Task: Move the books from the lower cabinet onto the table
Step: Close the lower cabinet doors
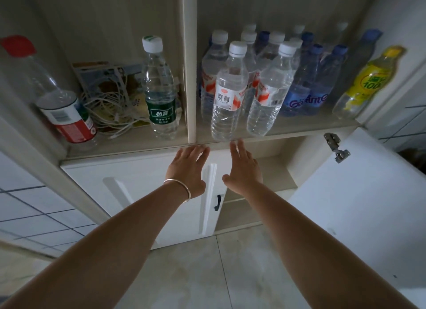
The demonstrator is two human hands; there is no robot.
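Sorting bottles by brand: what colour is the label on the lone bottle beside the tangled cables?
Green label, clearest in the head view.

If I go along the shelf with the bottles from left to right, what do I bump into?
Red-capped bottle → tangle of white cables → green-label water bottle → white-capped water bottles → blue-capped bottles → yellow drink bottle.

Lower cabinet [258,186] open on its right side, no books in sight.

The white lower cabinet sits under the bottle shelf; its right door [359,193] is swung wide open, its left doors [138,193] are closed. The opened compartment shows pale shelves and bare interior walls; any books inside cannot be made out from here.
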